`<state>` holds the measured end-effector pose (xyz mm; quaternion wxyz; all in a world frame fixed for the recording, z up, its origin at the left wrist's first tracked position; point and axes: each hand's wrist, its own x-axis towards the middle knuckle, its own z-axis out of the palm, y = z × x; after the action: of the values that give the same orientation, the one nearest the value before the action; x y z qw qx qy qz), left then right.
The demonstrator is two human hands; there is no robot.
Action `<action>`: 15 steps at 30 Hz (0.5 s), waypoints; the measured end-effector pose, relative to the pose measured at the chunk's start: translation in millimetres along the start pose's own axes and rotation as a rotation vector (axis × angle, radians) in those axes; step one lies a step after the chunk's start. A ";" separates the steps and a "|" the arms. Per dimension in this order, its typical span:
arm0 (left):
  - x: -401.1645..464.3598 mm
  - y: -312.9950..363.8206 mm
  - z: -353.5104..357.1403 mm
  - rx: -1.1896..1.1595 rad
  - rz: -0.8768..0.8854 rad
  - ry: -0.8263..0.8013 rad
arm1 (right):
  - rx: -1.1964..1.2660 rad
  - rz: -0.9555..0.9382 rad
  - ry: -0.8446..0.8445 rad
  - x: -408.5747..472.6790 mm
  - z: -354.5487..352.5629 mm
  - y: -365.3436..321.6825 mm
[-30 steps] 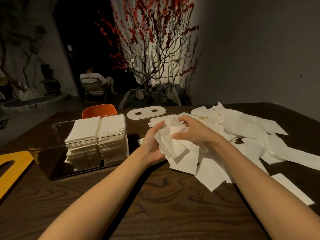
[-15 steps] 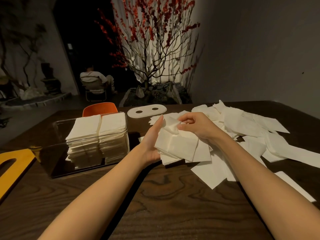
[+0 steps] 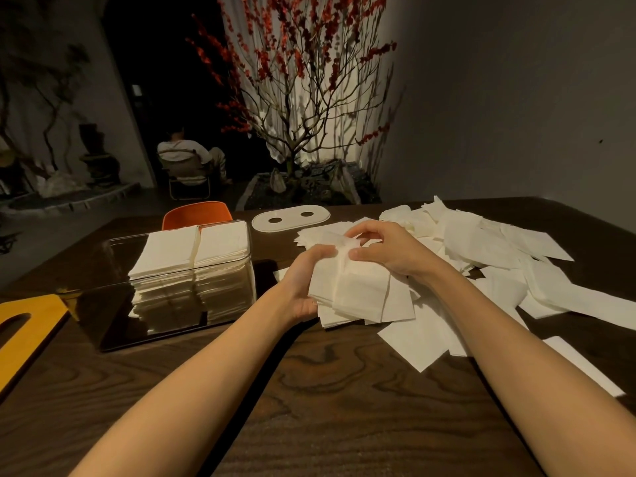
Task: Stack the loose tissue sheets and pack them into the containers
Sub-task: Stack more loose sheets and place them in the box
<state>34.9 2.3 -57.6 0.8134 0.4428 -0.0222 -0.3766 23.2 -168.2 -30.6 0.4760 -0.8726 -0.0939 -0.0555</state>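
Dark wood-grain table (image 3: 337, 390), dim room. Far left: yellow board (image 3: 24, 325) at table edge. Clear container (image 3: 165, 290) holding two tissue stacks side by side. White two-hole lid (image 3: 290, 218) behind. Centre: left hand (image 3: 303, 287) gripping tissue bundle (image 3: 358, 294) from below; right hand (image 3: 389, 253) pinching bundle's top edge. Right: loose tissue sheets (image 3: 499, 256) scattered on table.

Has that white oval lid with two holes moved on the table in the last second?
No. The lid stays just right of the clear box, behind it.
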 end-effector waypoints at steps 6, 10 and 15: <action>1.1 -0.7 -3.1 -0.038 -0.004 -0.013 | 0.124 -0.069 0.128 -0.9 3.0 -4.7; 3.0 -5.0 3.6 -0.019 -0.018 -0.128 | 0.261 -0.145 0.115 -4.6 3.8 -16.2; -1.5 -12.8 10.6 -0.097 -0.021 -0.230 | 0.348 -0.139 0.089 -5.3 14.4 -24.3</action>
<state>22.4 -8.3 -60.1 0.8220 0.3570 -0.0922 -0.4340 12.8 -143.8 -19.5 0.6185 -0.7652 -0.1411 -0.1095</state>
